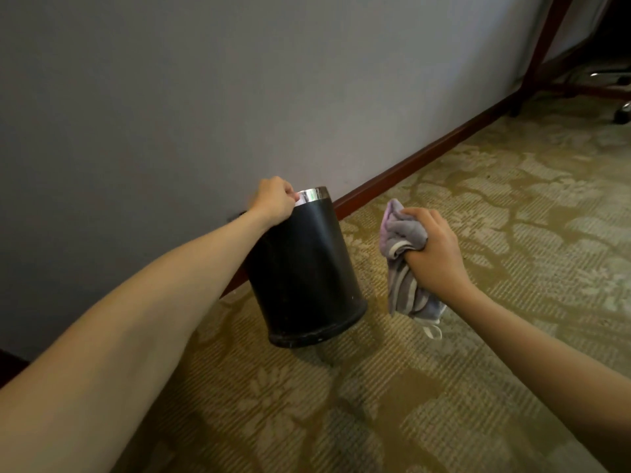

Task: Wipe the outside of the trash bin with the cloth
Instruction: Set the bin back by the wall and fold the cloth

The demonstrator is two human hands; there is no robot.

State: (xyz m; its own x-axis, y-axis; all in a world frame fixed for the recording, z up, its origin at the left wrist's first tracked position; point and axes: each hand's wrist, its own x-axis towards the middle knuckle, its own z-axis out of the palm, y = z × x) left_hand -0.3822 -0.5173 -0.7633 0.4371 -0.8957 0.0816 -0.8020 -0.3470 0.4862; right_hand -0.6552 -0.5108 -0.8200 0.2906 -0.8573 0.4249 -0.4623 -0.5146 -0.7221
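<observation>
Down on the patterned carpet (478,206), seen from the head camera, a black cylindrical trash bin (304,268) sits close to the grey wall (170,97), just in front of the dark red-brown baseboard (426,158). The bin is tilted, its top leaning toward the wall and away from the viewer, and its lower edge on the near side looks raised off the carpet, with a shadow under it. A shiny silver band (312,194) rings the bin's top.

The left hand (275,201) reaches in from the lower left on a bare forearm and is closed over the bin's rim at the silver band, fingers curled over the top edge. That grip is the only contact of either hand with the bin.

The right hand (432,249) is a fist wrapped around a bunched grey cloth (404,264) with pale stripes. Cloth sticks out above the fist and hangs below it, a pale loop dangling at the lowest end. The cloth is just beside the bin's right side but apart from it, with carpet showing between the 2.

At the upper right, a dark red furniture leg (543,46) slants down to the floor, and a chrome chair base with a caster (619,112) stands well apart from the bin.
</observation>
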